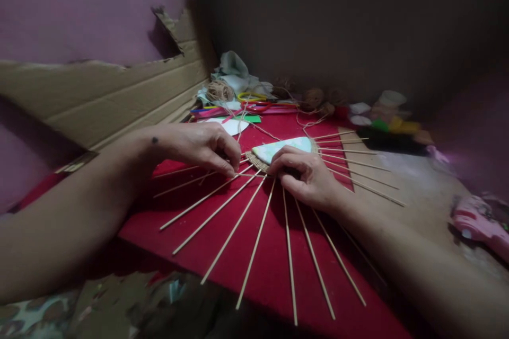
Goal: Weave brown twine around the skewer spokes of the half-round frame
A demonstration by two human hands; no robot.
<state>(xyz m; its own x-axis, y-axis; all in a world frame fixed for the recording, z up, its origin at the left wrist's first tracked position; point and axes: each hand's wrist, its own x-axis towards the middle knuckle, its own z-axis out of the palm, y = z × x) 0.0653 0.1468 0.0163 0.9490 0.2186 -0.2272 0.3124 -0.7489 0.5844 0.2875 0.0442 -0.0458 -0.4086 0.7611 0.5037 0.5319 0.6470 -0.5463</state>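
Observation:
A half-round piece with a pale, patterned face (292, 147) lies on the red table covering. Rows of twine weave (256, 163) run along its curved edge, and thin wooden sticks (234, 229) fan out from it. My left hand (218, 149) is at the left end of the weave, thumb and fingertips pinched on a strand of twine (254, 175) that stretches across the sticks toward the right. My right hand (308, 176) rests over the front of the weave, its fingers curled and pressed on the edge. Its fingertips are partly hidden.
Behind the piece are a twine ball (220, 91), yellow-handled scissors (252, 97), a white paper shape (234, 126) and a green strip (252, 118). A pink glue gun (481, 222) lies at the right. Cardboard (139, 87) leans against the left wall.

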